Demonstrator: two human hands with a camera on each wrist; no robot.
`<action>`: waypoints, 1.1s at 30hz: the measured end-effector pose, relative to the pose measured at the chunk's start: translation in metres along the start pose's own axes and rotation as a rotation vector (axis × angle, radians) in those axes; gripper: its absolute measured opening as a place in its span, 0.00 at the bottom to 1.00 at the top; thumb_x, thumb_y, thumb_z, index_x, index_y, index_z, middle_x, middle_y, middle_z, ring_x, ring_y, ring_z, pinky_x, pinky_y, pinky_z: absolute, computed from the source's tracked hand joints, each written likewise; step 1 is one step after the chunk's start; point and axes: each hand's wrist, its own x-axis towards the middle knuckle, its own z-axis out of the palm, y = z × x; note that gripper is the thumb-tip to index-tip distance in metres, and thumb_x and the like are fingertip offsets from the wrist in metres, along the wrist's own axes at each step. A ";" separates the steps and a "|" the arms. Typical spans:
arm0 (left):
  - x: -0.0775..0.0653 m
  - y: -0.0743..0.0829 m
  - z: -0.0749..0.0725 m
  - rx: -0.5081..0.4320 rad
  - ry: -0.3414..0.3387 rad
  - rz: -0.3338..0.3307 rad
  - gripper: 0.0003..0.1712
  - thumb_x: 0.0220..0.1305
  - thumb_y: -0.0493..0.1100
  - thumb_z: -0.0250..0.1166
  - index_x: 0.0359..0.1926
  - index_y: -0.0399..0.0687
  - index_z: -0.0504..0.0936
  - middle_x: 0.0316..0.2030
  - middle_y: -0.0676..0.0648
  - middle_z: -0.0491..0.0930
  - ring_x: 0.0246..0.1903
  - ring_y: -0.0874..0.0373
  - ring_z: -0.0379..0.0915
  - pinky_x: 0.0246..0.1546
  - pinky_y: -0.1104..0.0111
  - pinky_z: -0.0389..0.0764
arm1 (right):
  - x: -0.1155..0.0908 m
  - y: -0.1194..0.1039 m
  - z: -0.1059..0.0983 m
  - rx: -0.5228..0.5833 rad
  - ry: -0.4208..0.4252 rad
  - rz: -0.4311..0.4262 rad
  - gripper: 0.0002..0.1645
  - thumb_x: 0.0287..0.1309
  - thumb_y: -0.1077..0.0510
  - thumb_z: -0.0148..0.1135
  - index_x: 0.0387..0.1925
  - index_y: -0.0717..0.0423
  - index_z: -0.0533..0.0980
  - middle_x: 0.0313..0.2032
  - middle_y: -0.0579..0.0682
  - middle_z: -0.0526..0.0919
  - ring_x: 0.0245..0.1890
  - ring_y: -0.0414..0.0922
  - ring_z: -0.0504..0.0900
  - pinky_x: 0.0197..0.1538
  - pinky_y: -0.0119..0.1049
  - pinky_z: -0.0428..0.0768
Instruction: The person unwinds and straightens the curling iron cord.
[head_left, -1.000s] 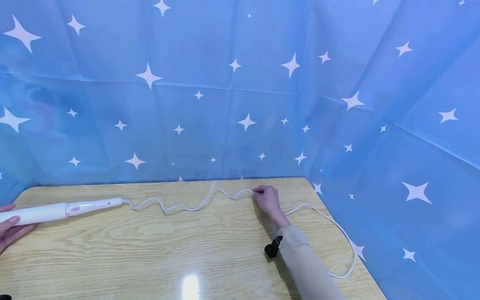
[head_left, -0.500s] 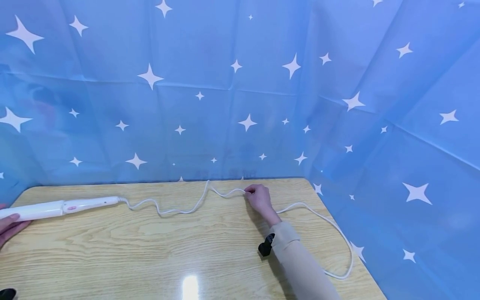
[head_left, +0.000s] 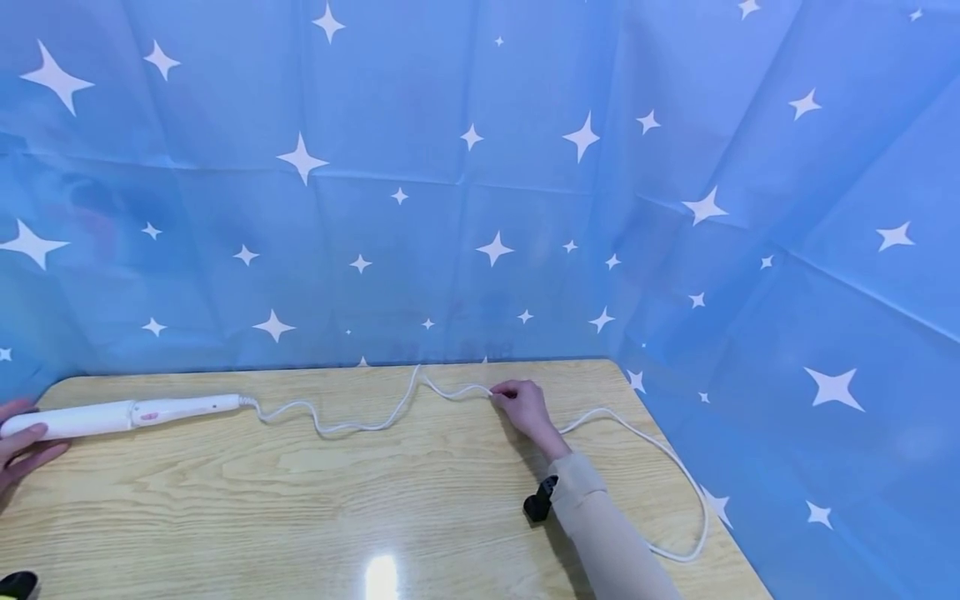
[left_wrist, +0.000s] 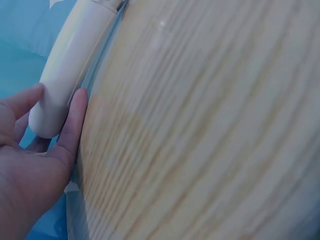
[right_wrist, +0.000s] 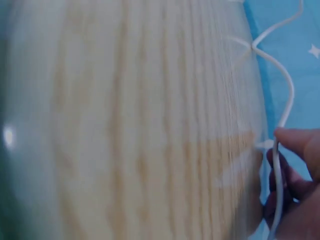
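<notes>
A white hair straightener [head_left: 176, 410] with a pink switch lies along the left of the wooden table, its cord end pointing right. My left hand [head_left: 26, 446] holds the rounded far end between thumb and fingers; the left wrist view shows this end of the straightener [left_wrist: 75, 65] with fingers on both sides. From its handle a white cord [head_left: 360, 427] runs in waves near the table's back edge. Near the back right, my right hand [head_left: 527, 410] pinches that cord. In the right wrist view, the cord [right_wrist: 287, 95] passes between thumb and fingers. The plug is not in view.
The wooden table [head_left: 300, 517] has rounded back corners. Past my right hand, the cord [head_left: 678, 458] loops along the right edge and goes behind my sleeve. Blue curtains [head_left: 420, 217] with white stars stand behind and to the right.
The right hand has shifted slightly left with the cord, whose peak at the back edge moved left too. The straightener has slid a little left in the left hand's hold.
</notes>
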 end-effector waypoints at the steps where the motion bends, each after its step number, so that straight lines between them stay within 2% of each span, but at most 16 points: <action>1: 0.002 0.001 0.001 -0.004 0.040 -0.044 0.35 0.74 0.29 0.58 0.74 0.60 0.62 0.55 0.66 0.61 0.61 0.75 0.61 0.39 0.80 0.87 | 0.000 0.002 0.000 0.010 -0.003 -0.003 0.06 0.65 0.65 0.67 0.41 0.59 0.88 0.40 0.54 0.90 0.46 0.55 0.85 0.50 0.48 0.86; 2: 0.003 0.001 0.002 0.009 0.045 -0.039 0.33 0.75 0.30 0.58 0.73 0.60 0.63 0.55 0.65 0.61 0.58 0.76 0.63 0.38 0.80 0.87 | 0.000 0.005 0.000 0.020 -0.006 -0.003 0.07 0.65 0.64 0.68 0.41 0.59 0.88 0.40 0.54 0.90 0.46 0.54 0.85 0.52 0.48 0.86; 5: 0.005 0.004 0.008 0.079 0.117 -0.068 0.35 0.74 0.35 0.61 0.76 0.61 0.62 0.55 0.68 0.62 0.67 0.72 0.57 0.38 0.82 0.86 | -0.001 0.009 0.000 0.040 -0.008 -0.005 0.07 0.65 0.63 0.68 0.42 0.59 0.88 0.41 0.54 0.90 0.47 0.55 0.85 0.52 0.49 0.86; 7: 0.008 0.006 0.013 0.116 0.167 -0.095 0.37 0.73 0.38 0.63 0.77 0.62 0.60 0.55 0.69 0.61 0.69 0.72 0.55 0.37 0.85 0.85 | 0.000 0.010 -0.001 0.043 -0.010 -0.003 0.07 0.66 0.63 0.67 0.42 0.60 0.88 0.41 0.54 0.90 0.46 0.54 0.85 0.51 0.48 0.87; 9: 0.010 0.008 0.017 0.160 0.202 -0.129 0.40 0.74 0.41 0.62 0.79 0.62 0.56 0.60 0.70 0.59 0.72 0.70 0.49 0.37 0.87 0.83 | -0.001 0.009 -0.001 0.044 -0.015 0.007 0.08 0.66 0.64 0.67 0.43 0.61 0.88 0.41 0.55 0.89 0.45 0.54 0.85 0.49 0.47 0.87; 11: 0.012 0.008 0.018 0.244 0.219 -0.146 0.39 0.76 0.41 0.59 0.80 0.62 0.53 0.67 0.66 0.56 0.76 0.63 0.44 0.36 0.89 0.82 | -0.001 0.008 -0.002 0.052 -0.034 0.031 0.08 0.66 0.63 0.67 0.44 0.61 0.88 0.41 0.54 0.89 0.44 0.53 0.85 0.47 0.44 0.87; 14: 0.014 0.007 0.017 0.432 0.226 -0.141 0.37 0.80 0.39 0.52 0.82 0.57 0.48 0.77 0.55 0.50 0.78 0.49 0.38 0.35 0.92 0.78 | -0.002 0.005 -0.004 0.047 -0.069 0.052 0.09 0.67 0.62 0.66 0.45 0.61 0.87 0.42 0.54 0.89 0.44 0.52 0.85 0.44 0.41 0.87; 15: 0.014 0.006 0.016 0.458 0.227 -0.136 0.37 0.80 0.38 0.51 0.82 0.57 0.48 0.79 0.53 0.47 0.79 0.48 0.36 0.35 0.93 0.77 | -0.003 0.005 -0.005 0.041 -0.081 0.052 0.10 0.68 0.62 0.65 0.46 0.61 0.87 0.43 0.55 0.88 0.44 0.52 0.85 0.42 0.41 0.86; 19: 0.011 0.000 0.010 0.426 0.191 -0.041 0.34 0.81 0.35 0.46 0.81 0.57 0.50 0.81 0.53 0.41 0.79 0.52 0.32 0.38 0.94 0.76 | -0.006 0.003 -0.010 0.028 -0.105 0.060 0.11 0.71 0.60 0.63 0.48 0.60 0.86 0.44 0.55 0.88 0.45 0.51 0.85 0.41 0.40 0.86; 21: 0.009 -0.002 0.007 0.384 0.169 -0.006 0.33 0.81 0.33 0.45 0.80 0.59 0.52 0.80 0.55 0.44 0.79 0.58 0.32 0.39 0.94 0.77 | -0.007 0.004 -0.013 0.037 -0.109 0.067 0.11 0.71 0.60 0.63 0.48 0.60 0.86 0.45 0.55 0.88 0.45 0.51 0.84 0.41 0.40 0.86; 22: 0.010 -0.002 0.006 0.404 0.163 0.005 0.33 0.81 0.34 0.45 0.80 0.59 0.52 0.79 0.57 0.48 0.79 0.59 0.32 0.40 0.93 0.77 | -0.008 0.005 -0.014 0.042 -0.109 0.073 0.11 0.71 0.60 0.63 0.49 0.60 0.86 0.45 0.54 0.88 0.46 0.51 0.84 0.41 0.40 0.86; 26: 0.019 0.000 0.008 0.607 0.205 -0.051 0.34 0.80 0.33 0.43 0.82 0.51 0.49 0.80 0.50 0.47 0.79 0.52 0.37 0.38 0.95 0.75 | -0.011 0.009 -0.022 0.056 -0.109 0.076 0.13 0.71 0.60 0.62 0.51 0.60 0.85 0.47 0.55 0.87 0.47 0.52 0.84 0.44 0.43 0.87; 29: 0.022 -0.002 0.007 0.712 0.173 -0.039 0.34 0.79 0.31 0.40 0.81 0.46 0.46 0.81 0.47 0.42 0.78 0.49 0.37 0.39 0.96 0.73 | -0.014 0.010 -0.028 0.049 -0.107 0.078 0.13 0.71 0.60 0.63 0.52 0.60 0.85 0.49 0.55 0.87 0.50 0.53 0.83 0.50 0.46 0.87; 31: 0.020 -0.003 0.004 0.709 0.115 0.017 0.35 0.79 0.30 0.39 0.81 0.54 0.50 0.80 0.53 0.43 0.78 0.55 0.36 0.38 0.96 0.73 | -0.017 0.009 -0.034 0.031 -0.109 0.063 0.14 0.71 0.60 0.63 0.52 0.61 0.84 0.49 0.55 0.87 0.50 0.54 0.83 0.52 0.48 0.87; 32: 0.019 -0.003 0.005 0.686 0.097 0.037 0.36 0.78 0.29 0.39 0.80 0.62 0.53 0.79 0.56 0.44 0.77 0.60 0.35 0.38 0.96 0.72 | -0.018 0.009 -0.038 0.022 -0.113 0.053 0.14 0.70 0.61 0.63 0.52 0.62 0.84 0.49 0.56 0.87 0.50 0.54 0.83 0.52 0.48 0.87; 33: 0.017 -0.002 0.005 0.688 0.100 0.057 0.38 0.78 0.29 0.41 0.77 0.72 0.56 0.77 0.59 0.48 0.75 0.64 0.39 0.37 0.96 0.73 | -0.020 0.008 -0.041 0.014 -0.118 0.047 0.14 0.70 0.61 0.63 0.52 0.62 0.84 0.49 0.56 0.87 0.50 0.54 0.83 0.51 0.48 0.87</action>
